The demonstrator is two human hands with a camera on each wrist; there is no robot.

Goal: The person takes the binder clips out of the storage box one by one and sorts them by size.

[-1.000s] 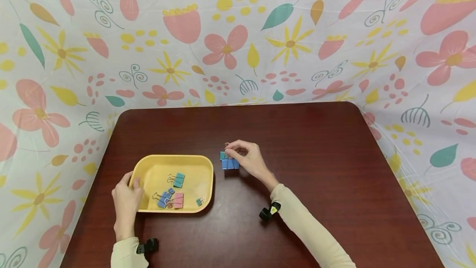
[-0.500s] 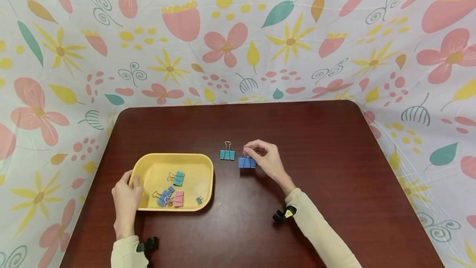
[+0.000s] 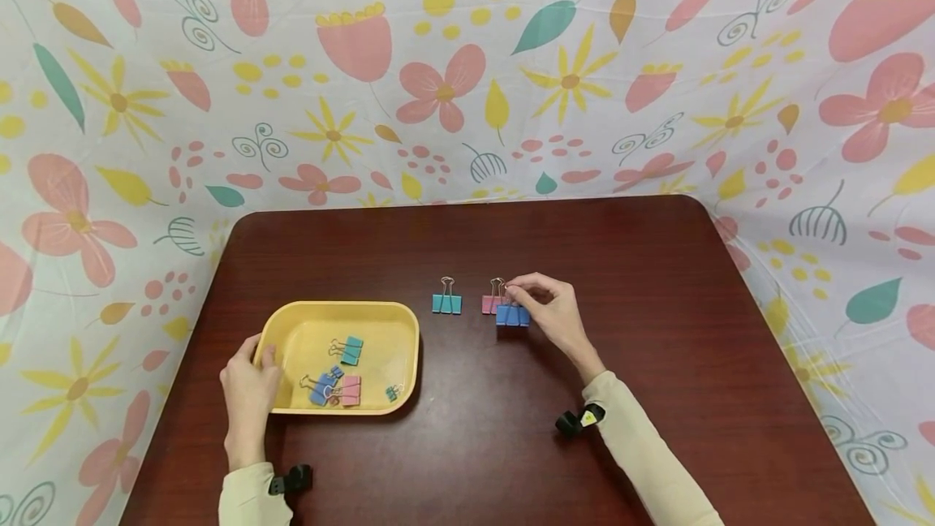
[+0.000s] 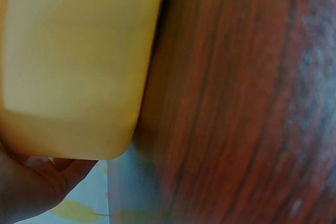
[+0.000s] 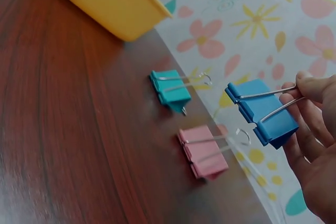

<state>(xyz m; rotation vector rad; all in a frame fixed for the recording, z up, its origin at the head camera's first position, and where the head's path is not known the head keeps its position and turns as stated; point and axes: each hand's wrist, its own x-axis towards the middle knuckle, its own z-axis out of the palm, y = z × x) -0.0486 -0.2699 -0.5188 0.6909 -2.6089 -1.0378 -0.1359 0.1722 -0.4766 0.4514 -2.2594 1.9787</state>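
**Right Hand Is Pinching a Big Blue Clip**

A big blue clip is hanging under the fingertips of the right hand. The thumb and fingers are pinching its silver wire handle. I can't tell if the clip's bottom is touching the brown table. Just left of this pinch, a pink clip is standing with its handle pointing up. In the head view, the big blue clip is hiding part of it. Farther left of the pinch, a teal clip is standing the same way.

A yellow tray is sitting well to the left of the pinch. The left hand is gripping its left end, thumb inside the wall and fingers outside. Right of that grip, more clips are lying in the tray. A second teal clip is resting toward the back. A second blue clip, a second pink clip and a tiny blue clip are bunching together in front of it. A tiny teal clip is lying farthest from the left hand.

Cream sleeves are covering both arms. Behind both hands, a flowery white cloth is hanging.
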